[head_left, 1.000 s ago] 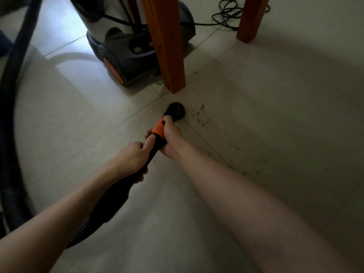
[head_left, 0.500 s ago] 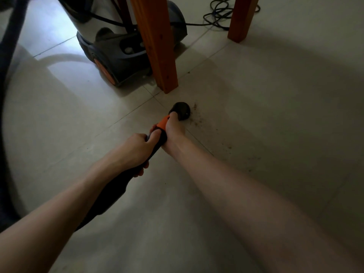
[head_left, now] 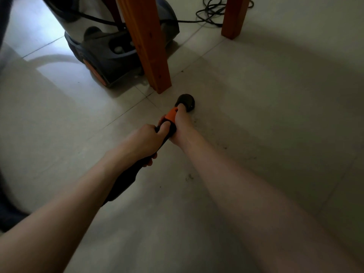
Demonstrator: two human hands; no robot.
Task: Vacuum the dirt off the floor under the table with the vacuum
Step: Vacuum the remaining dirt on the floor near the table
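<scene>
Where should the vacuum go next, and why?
Probably pull the nozzle back toward the person and a little right. Both hands, left hand and right hand, grip the wand, and dark dirt specks lie on the floor there.

Both hands grip the black vacuum wand [head_left: 137, 170]: left hand [head_left: 141, 140] behind, right hand [head_left: 180, 127] at its orange collar [head_left: 171, 114]. Round nozzle [head_left: 187, 101] on tiled floor [head_left: 275, 95], near wooden table leg [head_left: 149, 46]. Dirt specks [head_left: 189, 177] beside right forearm; vacuum canister [head_left: 110, 54] behind the leg.

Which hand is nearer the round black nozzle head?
Right. The right hand grips just behind the round black nozzle head; the left hand holds farther back.
</scene>
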